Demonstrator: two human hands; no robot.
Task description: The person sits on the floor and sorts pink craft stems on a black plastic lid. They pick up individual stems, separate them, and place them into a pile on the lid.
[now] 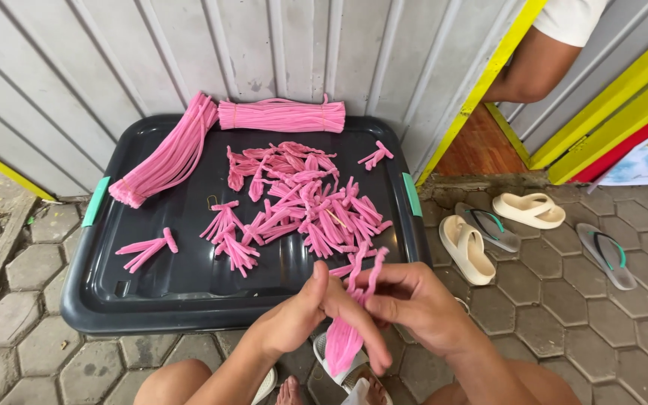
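Here both hands – left hand (305, 315), right hand (414, 304) – grip 1 pink chenille bundle (346, 337) above the tray (189, 300).

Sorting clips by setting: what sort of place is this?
Probably an outdoor doorstep workspace by a building: hexagonal grey paving stones, a grey corrugated metal wall, and cream and grey sandals left beside the doorway.
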